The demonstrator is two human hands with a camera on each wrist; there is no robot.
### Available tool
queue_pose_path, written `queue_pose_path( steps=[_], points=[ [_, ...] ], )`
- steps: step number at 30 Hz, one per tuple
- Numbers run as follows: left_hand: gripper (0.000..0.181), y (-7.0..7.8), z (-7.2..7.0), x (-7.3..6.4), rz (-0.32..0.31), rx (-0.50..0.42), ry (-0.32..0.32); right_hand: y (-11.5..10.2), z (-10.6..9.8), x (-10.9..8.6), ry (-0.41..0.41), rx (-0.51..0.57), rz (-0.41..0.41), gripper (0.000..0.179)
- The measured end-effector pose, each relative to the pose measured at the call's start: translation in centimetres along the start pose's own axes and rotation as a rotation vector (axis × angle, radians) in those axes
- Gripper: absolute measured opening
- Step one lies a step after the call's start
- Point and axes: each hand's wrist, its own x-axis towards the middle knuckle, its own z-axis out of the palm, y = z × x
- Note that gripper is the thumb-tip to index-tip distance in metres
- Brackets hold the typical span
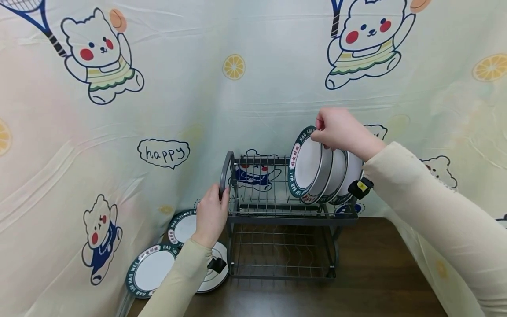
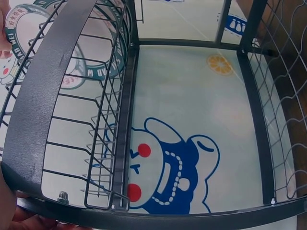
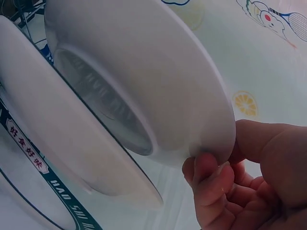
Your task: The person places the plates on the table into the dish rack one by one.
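Observation:
My right hand [image 1: 344, 132] pinches the top rim of a white plate [image 1: 306, 165] with a green lettered border. That plate leans on edge at the upper tier of a dark two-tier dish rack [image 1: 277, 219], in front of several similar plates [image 1: 351, 169]. In the right wrist view, thumb and fingers of the right hand [image 3: 249, 177] hold the plate's edge [image 3: 192, 91], its pale underside showing. My left hand [image 1: 211, 215] grips the rack's left end at the grey side handle [image 1: 226, 171]. Part of that hand hides behind the frame in the left wrist view.
Left of the rack, on the brown table [image 1: 380, 273], lie a green-bordered plate [image 1: 155, 268], another plate [image 1: 185, 229] behind it, and a plate [image 1: 218, 264] partly under the left arm. A cartoon-printed cloth [image 1: 233, 110] hangs close behind. The lower tier [image 1: 281, 251] holds no plates.

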Motion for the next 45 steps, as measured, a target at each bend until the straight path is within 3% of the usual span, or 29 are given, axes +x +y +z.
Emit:
queue_pose_path(
  steps=[20,45],
  points=[
    [0.016,-0.1,0.0,0.0,0.008,-0.011,0.007,-0.5,2.9,0.8,-0.052,-0.049,-0.004,0.009],
    [0.016,-0.2,0.1,0.0,0.003,-0.015,0.011,-0.2,4.0,1.1,-0.037,-0.106,0.006,0.012]
  ],
)
